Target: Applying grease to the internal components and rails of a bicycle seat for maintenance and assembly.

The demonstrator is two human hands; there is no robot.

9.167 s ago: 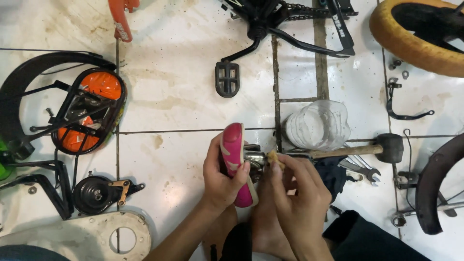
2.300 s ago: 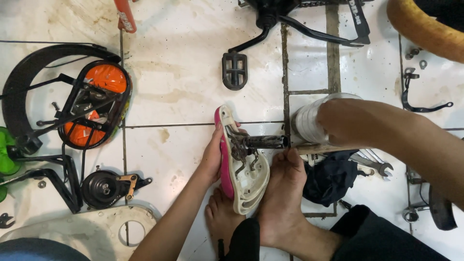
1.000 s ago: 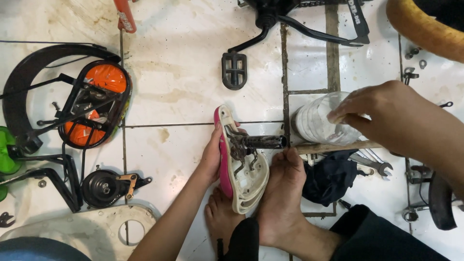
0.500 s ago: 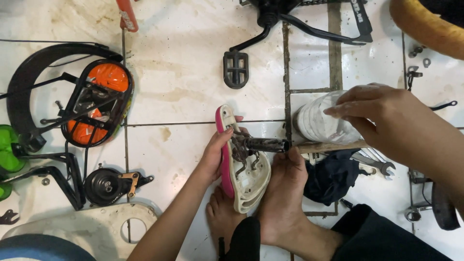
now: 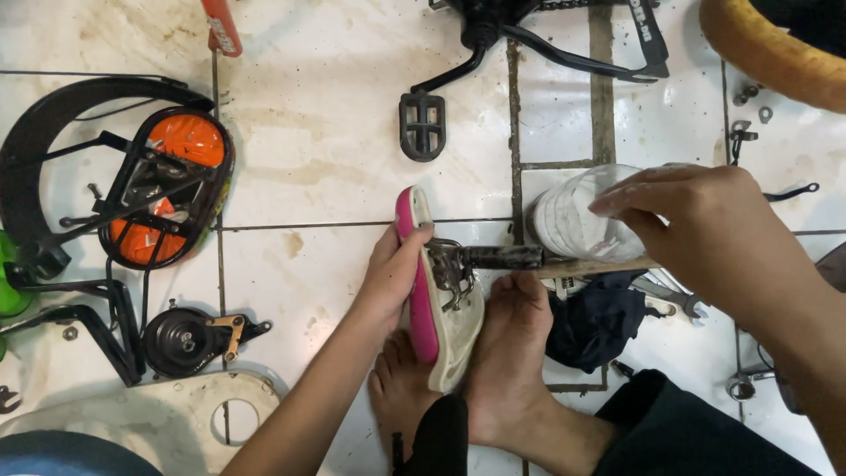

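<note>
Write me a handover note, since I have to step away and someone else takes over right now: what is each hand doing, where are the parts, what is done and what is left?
Left hand: holds the pink and cream bicycle saddle on edge on the tiled floor, underside facing right.
Right hand: rests on a clear plastic container; whether it grips it is unclear.
A bare foot sits against the saddle.
A dark metal post sticks out from the saddle's clamp.
A wooden handle lies beside the post; wrenches lie by a dark cloth.
Done: post seated in the clamp.
Left: tightness cannot be judged.
</note>
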